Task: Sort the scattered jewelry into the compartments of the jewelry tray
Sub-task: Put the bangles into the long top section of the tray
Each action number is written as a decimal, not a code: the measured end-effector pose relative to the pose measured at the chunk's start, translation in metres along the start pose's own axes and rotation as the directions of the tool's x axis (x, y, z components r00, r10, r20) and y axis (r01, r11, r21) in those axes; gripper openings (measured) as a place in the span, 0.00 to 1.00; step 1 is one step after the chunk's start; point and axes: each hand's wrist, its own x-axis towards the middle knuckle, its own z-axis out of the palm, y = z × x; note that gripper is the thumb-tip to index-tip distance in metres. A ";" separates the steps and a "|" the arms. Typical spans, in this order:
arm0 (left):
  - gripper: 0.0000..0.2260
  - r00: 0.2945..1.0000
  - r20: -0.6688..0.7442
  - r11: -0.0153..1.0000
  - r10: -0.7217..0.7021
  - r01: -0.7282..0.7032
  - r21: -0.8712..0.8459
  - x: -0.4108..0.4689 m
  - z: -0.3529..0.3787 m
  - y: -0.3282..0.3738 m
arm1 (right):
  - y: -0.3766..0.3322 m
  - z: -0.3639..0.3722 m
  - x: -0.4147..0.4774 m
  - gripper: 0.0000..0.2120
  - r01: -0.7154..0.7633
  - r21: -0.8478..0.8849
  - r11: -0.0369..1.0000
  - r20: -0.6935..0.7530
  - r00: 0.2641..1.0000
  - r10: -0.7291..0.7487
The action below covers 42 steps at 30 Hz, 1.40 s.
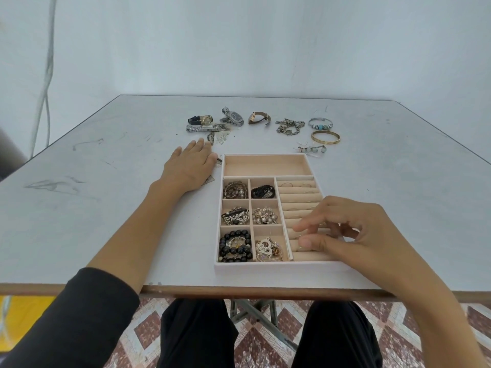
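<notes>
The beige jewelry tray (265, 267) sits near the table's front edge. Its six small left compartments hold jewelry, among them a black bead bracelet (235, 247) and a heart pendant (265, 247). The long far compartment (265, 166) is bare. My right hand (345, 229) hovers over the ring rolls (297, 193), thumb and forefinger close together; whether a ring is between them is blurred. My left hand (191, 166) lies flat, palm down, on the table just left of the tray's far corner, touching small pieces.
Beyond the tray lie three watches (233, 118), a silver chain pile (218, 131), a link chain (288, 126), a blue-beaded bangle (320, 124), a gold bangle (325, 136) and a beaded piece (310, 149). The table's front edge (239, 290) is above my knees.
</notes>
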 end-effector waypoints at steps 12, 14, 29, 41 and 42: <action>0.23 1.000 0.000 1.000 0.001 -0.001 0.007 0.000 -0.001 0.000 | 0.006 -0.017 0.040 0.04 -0.086 -0.070 0.994 -0.085 0.993 0.080; 0.23 1.000 -0.003 1.000 0.001 -0.001 0.006 0.000 -0.001 0.000 | 0.012 -0.025 0.061 0.04 -0.126 -0.194 0.973 -0.058 0.991 0.117; 0.23 0.999 -0.042 0.999 0.005 -0.007 -0.045 0.000 -0.004 0.002 | 0.083 -0.063 0.183 0.17 -0.411 -0.552 0.725 -0.391 0.896 0.211; 0.19 0.995 -0.061 0.997 -0.079 0.079 0.002 0.007 -0.017 0.012 | 0.126 -0.069 0.199 0.14 -0.520 -0.401 0.754 -0.463 0.825 0.323; 0.18 0.992 -0.062 0.993 -0.109 0.111 0.028 0.010 -0.021 0.014 | 0.129 -0.068 0.199 0.13 -0.511 -0.412 0.755 -0.466 0.830 0.307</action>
